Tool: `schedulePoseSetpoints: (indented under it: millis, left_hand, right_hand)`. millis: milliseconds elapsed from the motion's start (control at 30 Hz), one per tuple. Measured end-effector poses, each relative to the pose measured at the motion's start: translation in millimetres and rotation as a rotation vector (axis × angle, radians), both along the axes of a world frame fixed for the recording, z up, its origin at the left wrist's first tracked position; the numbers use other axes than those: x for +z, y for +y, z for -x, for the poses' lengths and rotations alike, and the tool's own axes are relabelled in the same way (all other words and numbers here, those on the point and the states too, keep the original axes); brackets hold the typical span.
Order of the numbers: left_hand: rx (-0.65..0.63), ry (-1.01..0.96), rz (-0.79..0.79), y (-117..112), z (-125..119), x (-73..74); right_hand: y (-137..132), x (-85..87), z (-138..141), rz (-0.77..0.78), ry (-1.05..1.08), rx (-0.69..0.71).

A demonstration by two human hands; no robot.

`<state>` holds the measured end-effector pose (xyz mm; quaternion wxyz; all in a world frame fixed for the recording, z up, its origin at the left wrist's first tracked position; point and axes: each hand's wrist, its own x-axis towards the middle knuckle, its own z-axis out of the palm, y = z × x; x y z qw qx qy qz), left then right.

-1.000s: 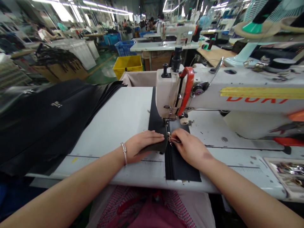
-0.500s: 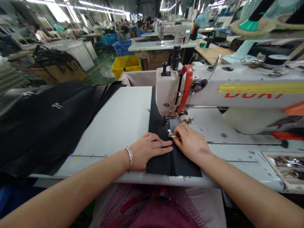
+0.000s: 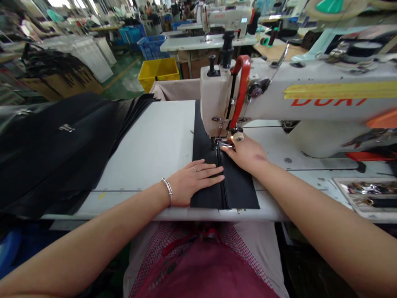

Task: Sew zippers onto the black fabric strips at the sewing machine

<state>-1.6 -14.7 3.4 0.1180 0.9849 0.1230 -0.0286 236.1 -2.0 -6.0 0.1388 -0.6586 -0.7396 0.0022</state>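
Observation:
A black leather-like panel lies under the sewing machine's head, with a dark zipper strip running down its middle. My left hand rests flat on the panel's left half, fingers stretched over to the strip. Close beside the presser foot, my right hand pinches a shiny metal piece that looks like a zipper pull. Its fingertips are partly hidden behind the machine's small white knob. The needle point cannot be made out.
Black panels are stacked on the left of the white table. A tray of metal parts is set into the table at right. Beyond stand a yellow crate, blue crates and another sewing machine.
My right hand has moved away from me along the strip with the metal pull, from below the presser foot to beside it. My left hand stays flat on the panel. The view has tilted down.

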Motion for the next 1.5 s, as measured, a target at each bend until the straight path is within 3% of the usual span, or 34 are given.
schedulePoseSetpoints:
  millis: [167, 233, 333, 567, 967, 1500]
  left_hand:
    - [-0.017, -0.012, 0.004, 0, 2, -6.6]
    - [-0.013, -0.014, -0.006, 1, 2, -7.2]
    - [-0.007, -0.029, -0.030, 0, 3, -7.2]
    - [-0.004, -0.020, -0.057, -1, 2, -3.4]
    - [0.073, -0.211, -0.131, -4, -1, -9.3]
    - [0.110, -0.233, -0.174, 18, -10, -8.8]
  right_hand:
    - [-98, 0.0, -7, -0.033, 0.108, 0.505]
    - [-125, -3.4, -5, -0.051, 0.106, 0.600]
    - [-140, -9.7, -1, -0.103, 0.117, 0.628]
    - [-130, -17.1, -2, -0.126, 0.195, 0.662]
    - [-103, -11.0, -2, -0.115, 0.163, 0.586]
    - [-59, -4.4, -7, -0.056, 0.034, 0.449]
